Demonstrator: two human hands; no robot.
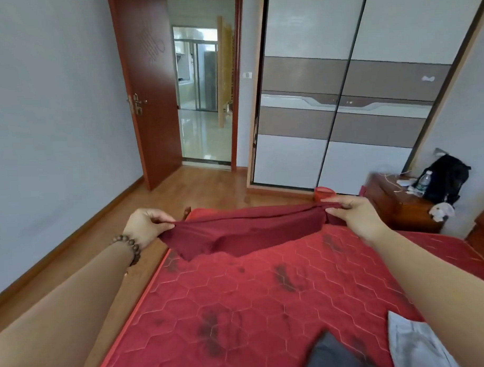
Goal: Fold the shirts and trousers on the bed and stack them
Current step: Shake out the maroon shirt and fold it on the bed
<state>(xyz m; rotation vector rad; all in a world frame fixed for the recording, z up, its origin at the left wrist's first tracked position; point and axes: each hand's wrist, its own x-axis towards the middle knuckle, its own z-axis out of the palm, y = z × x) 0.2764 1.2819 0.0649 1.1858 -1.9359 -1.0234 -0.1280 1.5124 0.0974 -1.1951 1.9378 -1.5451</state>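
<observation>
head view, looking forward and down over a bed. a dark red garment [245,232] is held up and stretched between two outstretched hands above the far part of the bed [239,307], its lower edge hanging just over the red quilted mattress cover with a hexagon pattern and dark blotches. whether the garment is a shirt or trousers cannot be told from its shape here. the left hand [147,227] pinches one end of the cloth between thumb and curled fingers; a bracelet of brown beads [129,246] sits on that wrist. the right hand [357,215] grips the other end, fingers curled round a bunched edge. near the lower edge of the view a dark grey garment [334,355] lies on the mattress, and just beside it, to the right, a light grey garment [416,342]; both are cut off by the frame and well apart from the held cloth. beyond the bed: a wooden floor [197,185], an open reddish-brown door [150,90], and a sliding-door wardrobe [342,97] in white and brown bands. at right a wooden bedside cabinet [398,208] carries a black bag [446,179] and a plastic bottle [423,181].
</observation>
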